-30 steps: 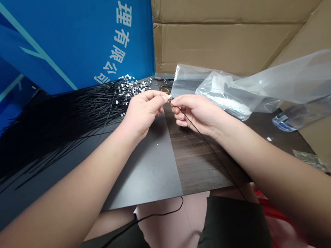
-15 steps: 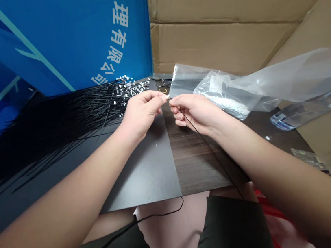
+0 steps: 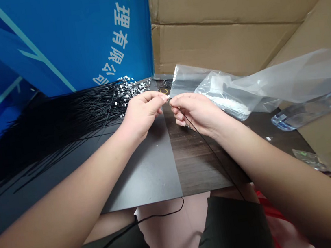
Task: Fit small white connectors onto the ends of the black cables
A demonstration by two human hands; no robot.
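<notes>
My left hand [image 3: 142, 113] is closed in a pinch on a tiny white clip [image 3: 167, 98] at its fingertips. My right hand [image 3: 196, 111] is pinched too, holding the end of a thin black cord [image 3: 210, 150] against that clip. The cord runs from my right fingers down along my forearm and off the table's front edge. Both hands meet above the middle of the dark table [image 3: 159, 170]. Left of them lies a big fan of black cords [image 3: 46, 128] with small white clips on their ends [image 3: 126, 89].
Clear plastic bags [image 3: 255, 86], one with small white parts, lie right of my hands. A blue board [image 3: 64, 39] stands behind on the left, cardboard sheets [image 3: 225, 21] behind and to the right. A black cable [image 3: 114, 238] crosses my lap below the table edge.
My fingertips have closed the small gap, so the cord end now meets the clip. Otherwise the hands have hardly moved.
</notes>
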